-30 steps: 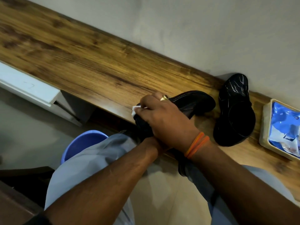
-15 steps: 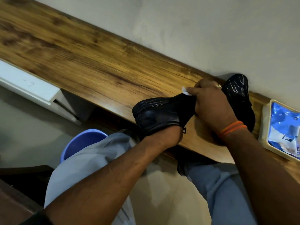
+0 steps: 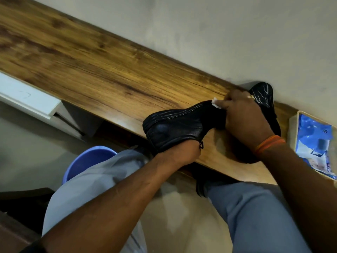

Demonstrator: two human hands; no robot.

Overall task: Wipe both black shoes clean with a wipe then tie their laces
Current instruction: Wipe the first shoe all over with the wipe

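A long wooden shelf (image 3: 109, 73) runs diagonally from upper left to lower right, its back edge against a pale wall (image 3: 218, 33). The left stretch of its surface is bare wood. Below the front edge, a blue bucket (image 3: 85, 161) sits on the floor beside the person's grey trouser legs.

At the front edge, the left hand (image 3: 175, 152) holds up a black shoe (image 3: 175, 125); its fingers are hidden under the shoe. The shoe's long axis runs left to right, rounded end left.

The right hand (image 3: 244, 115) pinches a white wipe (image 3: 216, 103) against the shoe's right end.

Behind that hand, a second black shoe (image 3: 264, 95) lies by the wall. At the right edge lies a tray (image 3: 292, 125) holding a blue packet (image 3: 313, 143).
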